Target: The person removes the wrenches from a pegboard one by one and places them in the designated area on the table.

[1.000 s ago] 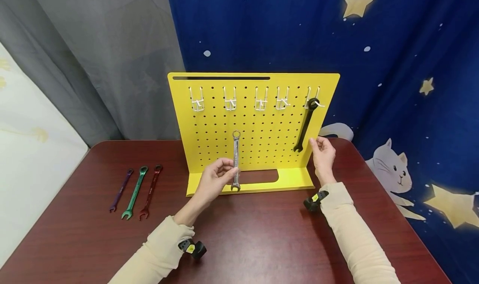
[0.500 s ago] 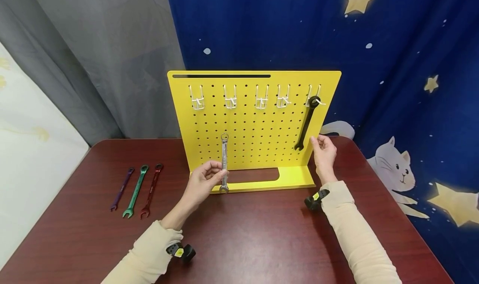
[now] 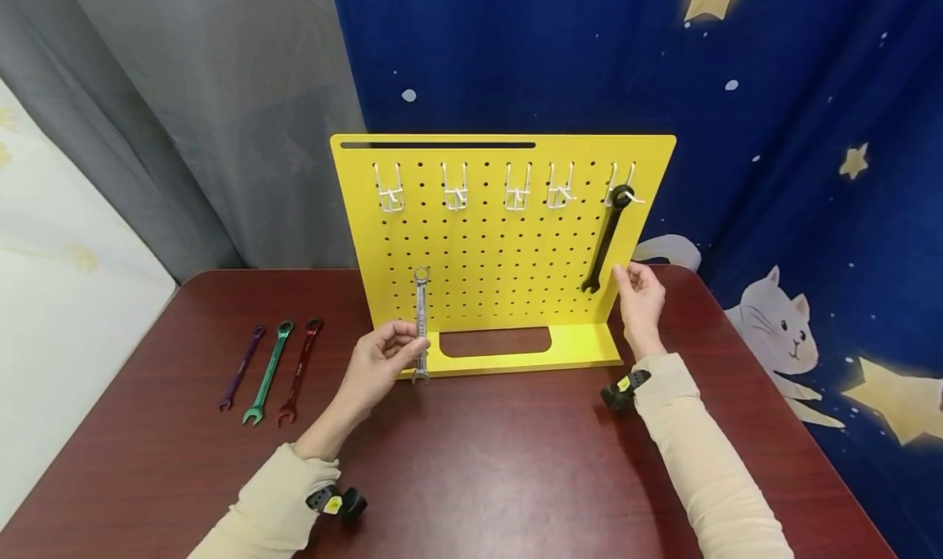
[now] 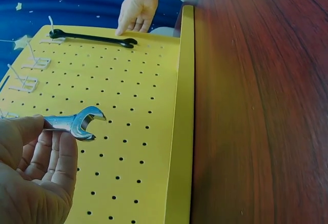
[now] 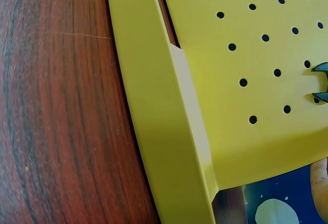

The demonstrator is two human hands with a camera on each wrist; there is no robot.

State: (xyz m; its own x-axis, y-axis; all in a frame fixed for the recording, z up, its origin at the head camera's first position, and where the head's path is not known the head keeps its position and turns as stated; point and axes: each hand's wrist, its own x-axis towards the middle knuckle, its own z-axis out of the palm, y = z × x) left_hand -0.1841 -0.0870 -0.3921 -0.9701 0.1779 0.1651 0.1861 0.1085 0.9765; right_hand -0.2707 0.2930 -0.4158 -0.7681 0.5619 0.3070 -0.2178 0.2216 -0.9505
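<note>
My left hand [image 3: 379, 367] pinches a silver combination wrench [image 3: 421, 309] between thumb and fingers. The wrench stands upright, ring end up, before the lower left of a yellow pegboard [image 3: 501, 285]; its open end [image 4: 84, 124] points away from the hand in the left wrist view. My right hand [image 3: 641, 301] holds the board's right edge, thumb at the front; its fingertips are partly hidden. Beside it, a black wrench [image 3: 606, 244] hangs by its ring from the rightmost white hook [image 3: 635, 198]. In the right wrist view only a bit of the hand [image 5: 320, 188] shows.
On the dark red table [image 3: 486, 461], at the left, lie a purple wrench [image 3: 241, 371], a green wrench [image 3: 268, 372] and a red wrench [image 3: 300, 371]. Several white hooks [image 3: 457, 197] without wrenches line the board's top. Curtains [image 3: 516, 43] hang behind.
My left hand has moved left with the silver wrench, from the board's middle to its lower left. My right hand has kept its place at the board's edge.
</note>
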